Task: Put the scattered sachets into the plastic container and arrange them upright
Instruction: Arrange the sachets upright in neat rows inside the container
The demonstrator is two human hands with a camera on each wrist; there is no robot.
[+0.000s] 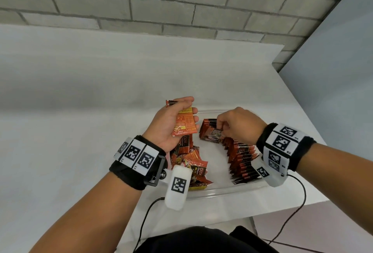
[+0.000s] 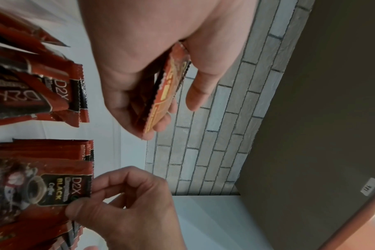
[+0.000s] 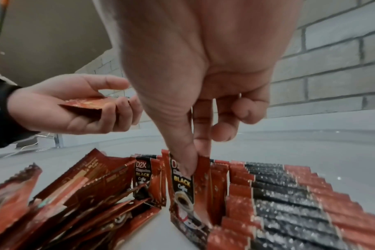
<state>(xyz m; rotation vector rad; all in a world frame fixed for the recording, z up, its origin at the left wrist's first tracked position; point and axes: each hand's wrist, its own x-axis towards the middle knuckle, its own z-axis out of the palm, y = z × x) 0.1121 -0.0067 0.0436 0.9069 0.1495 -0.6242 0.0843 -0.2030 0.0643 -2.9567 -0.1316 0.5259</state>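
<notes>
A clear plastic container (image 1: 228, 191) sits near the table's front right edge. Inside, a row of upright red-and-black coffee sachets (image 1: 241, 160) runs along the right, and a loose heap of sachets (image 1: 190, 162) lies at the left. My left hand (image 1: 177, 119) hovers palm up above the heap and grips a small stack of sachets (image 1: 184, 121), also seen edge-on as the held stack (image 2: 163, 94). My right hand (image 1: 232, 125) pinches one D2X sachet (image 3: 182, 187) by its top between thumb and forefinger, upright at the far end of the row.
The white table (image 1: 80, 101) runs wide to the left and back. A grey brick wall (image 1: 161, 0) stands behind it, and a pale panel (image 1: 333, 91) at the right. Cables (image 1: 298, 202) hang off the table's front edge.
</notes>
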